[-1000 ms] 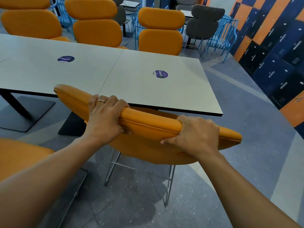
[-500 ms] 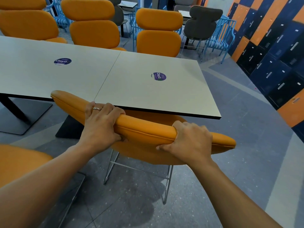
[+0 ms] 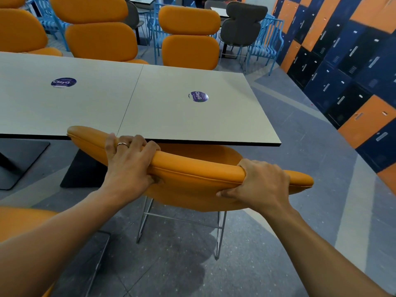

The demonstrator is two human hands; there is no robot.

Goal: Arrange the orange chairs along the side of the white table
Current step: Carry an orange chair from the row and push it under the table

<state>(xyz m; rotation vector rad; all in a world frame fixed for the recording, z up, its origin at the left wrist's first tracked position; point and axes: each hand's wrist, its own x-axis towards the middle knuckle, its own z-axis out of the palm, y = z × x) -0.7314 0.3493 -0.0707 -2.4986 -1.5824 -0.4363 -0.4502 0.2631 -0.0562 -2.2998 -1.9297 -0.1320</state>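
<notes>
An orange chair (image 3: 199, 170) on a metal wire frame stands at the near edge of the white table (image 3: 162, 116), its seat partly under the tabletop. My left hand (image 3: 128, 166) grips the top of its backrest left of centre, fingers curled over the far side. My right hand (image 3: 263, 185) grips the same backrest toward its right end. Three more orange chairs (image 3: 190, 39) stand along the table's far side. Another orange chair (image 3: 19, 221) shows at the lower left, beside my left forearm.
Black table bases (image 3: 83, 172) stand on the grey floor under the table. Blue wire chairs (image 3: 265, 37) and a dark grey chair (image 3: 242, 24) are behind the far row. Blue and orange lockers (image 3: 347, 67) line the right wall, with open floor between them and the table.
The chair has slid forward, its backrest now closer to the table edge and the seat further under. Both hands keep the same hold.
</notes>
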